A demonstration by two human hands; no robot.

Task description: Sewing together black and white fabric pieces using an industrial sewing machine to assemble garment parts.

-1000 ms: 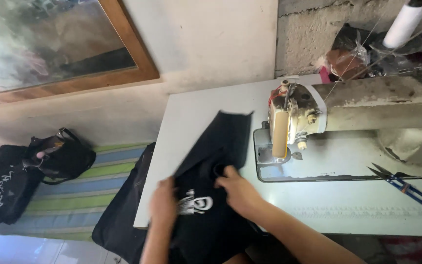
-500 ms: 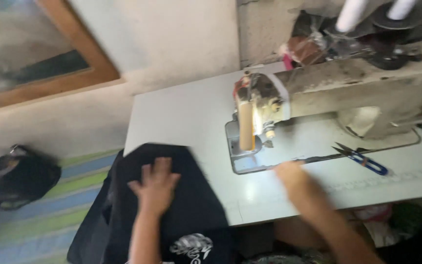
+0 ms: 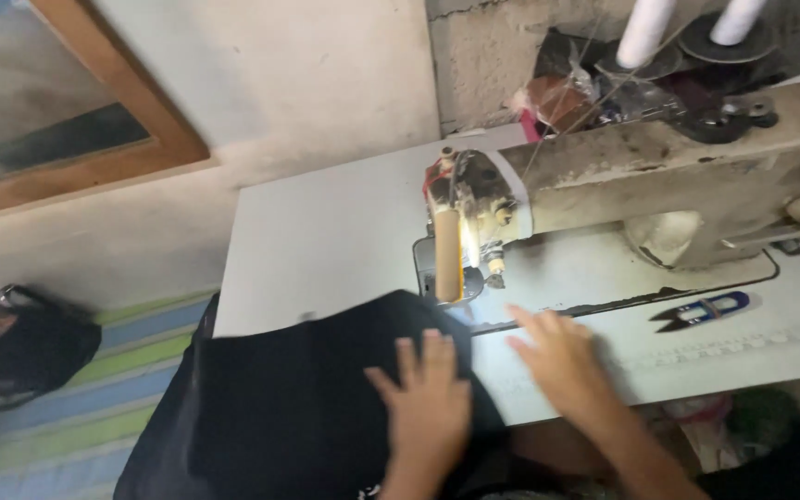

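Note:
A black garment (image 3: 298, 398) lies over the near left part of the white sewing table (image 3: 326, 241) and hangs off its front edge. My left hand (image 3: 428, 398) rests flat on the cloth, fingers spread, near its right edge. To the right of the cloth, my right hand (image 3: 562, 356) lies open on the bare tabletop with nothing in it. Both hands are just in front of the sewing machine (image 3: 622, 176), whose needle head (image 3: 465, 231) stands a little beyond the fingertips.
Blue thread snips (image 3: 701, 310) lie on the table to the right of my hand. Thread cones (image 3: 645, 28) stand behind the machine. A striped mat (image 3: 76, 417) and a black bag (image 3: 20, 347) are on the floor at the left, below a wood-framed picture (image 3: 67, 120).
My left hand has slid the black garment rightward toward the machine's needle. My right hand has come in closer beside it. The view has shifted left.

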